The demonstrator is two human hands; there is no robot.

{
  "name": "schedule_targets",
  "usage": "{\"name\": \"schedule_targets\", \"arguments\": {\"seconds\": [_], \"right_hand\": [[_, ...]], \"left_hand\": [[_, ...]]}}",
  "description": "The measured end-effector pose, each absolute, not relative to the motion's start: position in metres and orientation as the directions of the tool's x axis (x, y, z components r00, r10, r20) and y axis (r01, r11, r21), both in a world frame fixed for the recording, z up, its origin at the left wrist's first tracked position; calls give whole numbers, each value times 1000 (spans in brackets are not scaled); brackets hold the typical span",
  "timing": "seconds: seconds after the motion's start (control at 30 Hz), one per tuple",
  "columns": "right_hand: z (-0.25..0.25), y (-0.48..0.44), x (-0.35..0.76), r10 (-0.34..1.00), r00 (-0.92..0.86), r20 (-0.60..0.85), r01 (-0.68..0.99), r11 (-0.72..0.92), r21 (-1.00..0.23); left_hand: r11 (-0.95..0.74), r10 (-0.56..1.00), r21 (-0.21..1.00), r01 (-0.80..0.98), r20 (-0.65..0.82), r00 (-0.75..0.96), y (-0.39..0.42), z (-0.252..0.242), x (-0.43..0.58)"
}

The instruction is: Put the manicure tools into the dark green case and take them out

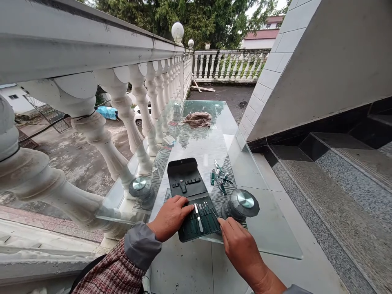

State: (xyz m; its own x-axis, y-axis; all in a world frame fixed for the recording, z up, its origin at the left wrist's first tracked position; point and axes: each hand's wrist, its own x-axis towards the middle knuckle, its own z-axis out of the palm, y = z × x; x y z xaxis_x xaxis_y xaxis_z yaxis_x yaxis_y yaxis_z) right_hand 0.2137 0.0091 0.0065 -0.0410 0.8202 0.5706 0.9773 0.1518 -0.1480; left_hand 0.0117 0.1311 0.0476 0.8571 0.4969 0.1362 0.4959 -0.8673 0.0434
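An open black tool case lies on a low glass table. Its near half holds several slim green and silver tools in slots. My left hand rests on the case's near left part, fingers curled on it. My right hand touches the case's near right corner, fingers bent toward the tools. I cannot make out anything held in either hand. Loose green and silver tools lie on the glass just right of the case.
Round metal table fittings sit left and right of the case. A crumpled brown cloth lies at the far end. A white balustrade runs along the left; granite steps rise on the right.
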Motion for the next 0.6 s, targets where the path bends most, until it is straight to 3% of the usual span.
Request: {"name": "schedule_targets", "arguments": {"seconds": [0.4, 0.6], "right_hand": [[6, 13, 219, 847, -30, 531, 990, 98, -101], [10, 14, 221, 881, 14, 472, 993, 42, -108]], "left_hand": [[-867, 497, 51, 495, 131, 858, 131, 48, 12], [-848, 529, 143, 510, 169, 832, 132, 50, 14]]}}
